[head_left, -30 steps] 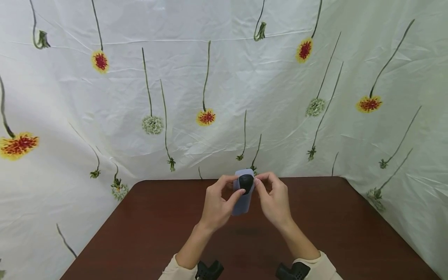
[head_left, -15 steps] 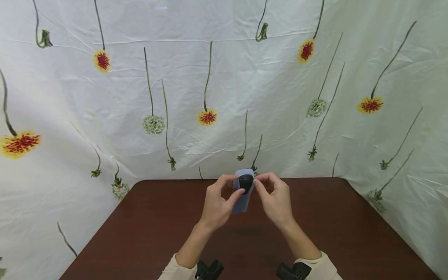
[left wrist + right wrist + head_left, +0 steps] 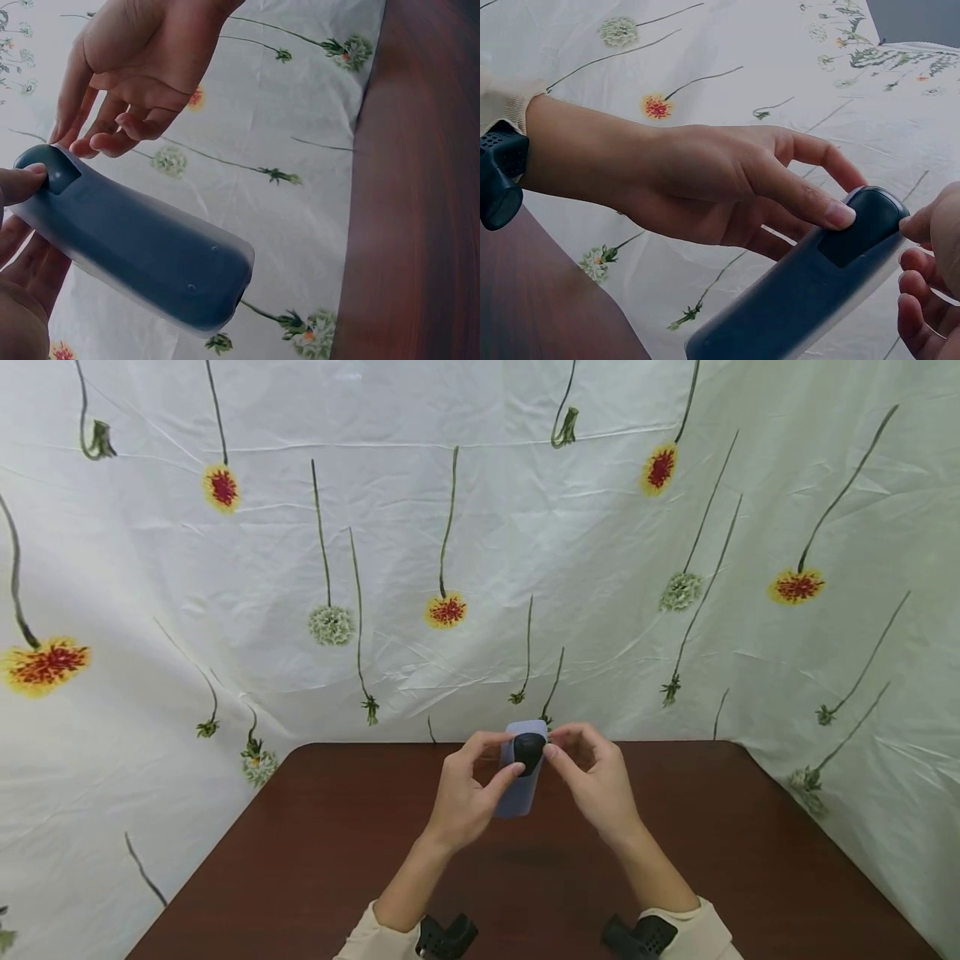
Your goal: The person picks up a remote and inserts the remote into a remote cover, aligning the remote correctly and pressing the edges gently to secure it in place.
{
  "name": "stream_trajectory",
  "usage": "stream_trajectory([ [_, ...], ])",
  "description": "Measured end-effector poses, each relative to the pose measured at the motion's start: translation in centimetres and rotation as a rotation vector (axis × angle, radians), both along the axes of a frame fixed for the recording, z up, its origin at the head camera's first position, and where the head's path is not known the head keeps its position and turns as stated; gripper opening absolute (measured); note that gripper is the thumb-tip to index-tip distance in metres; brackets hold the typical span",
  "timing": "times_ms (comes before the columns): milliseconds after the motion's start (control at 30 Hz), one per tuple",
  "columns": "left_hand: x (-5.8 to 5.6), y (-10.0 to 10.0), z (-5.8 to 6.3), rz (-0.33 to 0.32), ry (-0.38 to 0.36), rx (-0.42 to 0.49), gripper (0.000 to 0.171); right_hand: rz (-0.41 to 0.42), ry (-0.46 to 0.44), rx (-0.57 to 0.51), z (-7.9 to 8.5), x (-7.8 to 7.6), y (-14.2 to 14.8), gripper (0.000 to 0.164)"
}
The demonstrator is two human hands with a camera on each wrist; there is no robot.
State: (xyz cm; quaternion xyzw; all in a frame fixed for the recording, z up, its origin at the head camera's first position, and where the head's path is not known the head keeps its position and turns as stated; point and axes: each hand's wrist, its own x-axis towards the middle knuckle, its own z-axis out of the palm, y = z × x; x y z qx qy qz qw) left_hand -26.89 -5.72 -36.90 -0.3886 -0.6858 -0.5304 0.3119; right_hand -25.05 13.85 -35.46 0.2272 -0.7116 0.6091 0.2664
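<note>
A long dark object with a rounded black end sits in a translucent bluish sleeve, held up above the table; its exact kind cannot be told. My left hand grips it from the left, the thumb on the black end and other fingers behind. On the other side, my right hand pinches the sleeve's edge beside the black end with thumb and forefinger. In the left wrist view the covered body points down to the right. The right wrist view shows the left thumb on the black part.
The dark reddish-brown table spreads beneath both arms. Behind it hangs a white cloth printed with flowers. Black wrist cameras, the left one and the right one, sit by the cream cuffs.
My right hand has shifted slightly, its wrist moving a little outward to the right, while the fingertips stay at the sleeve's edge. The left hand keeps its grip. The head view has moved slightly.
</note>
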Motion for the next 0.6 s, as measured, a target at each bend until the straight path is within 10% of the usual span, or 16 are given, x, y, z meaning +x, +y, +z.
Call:
stream_trajectory([
  [333, 0.27, -0.02, 0.24, -0.046, -0.022, 0.035, 0.036, 0.08, -0.104, 0.096, 0.13, -0.1, 0.53, 0.043],
  [600, 0.48, 0.08, 0.59, -0.132, -0.028, 0.055, 0.038, 0.178, -0.071, 0.236, 0.03, -0.05, 0.53, 0.035],
])
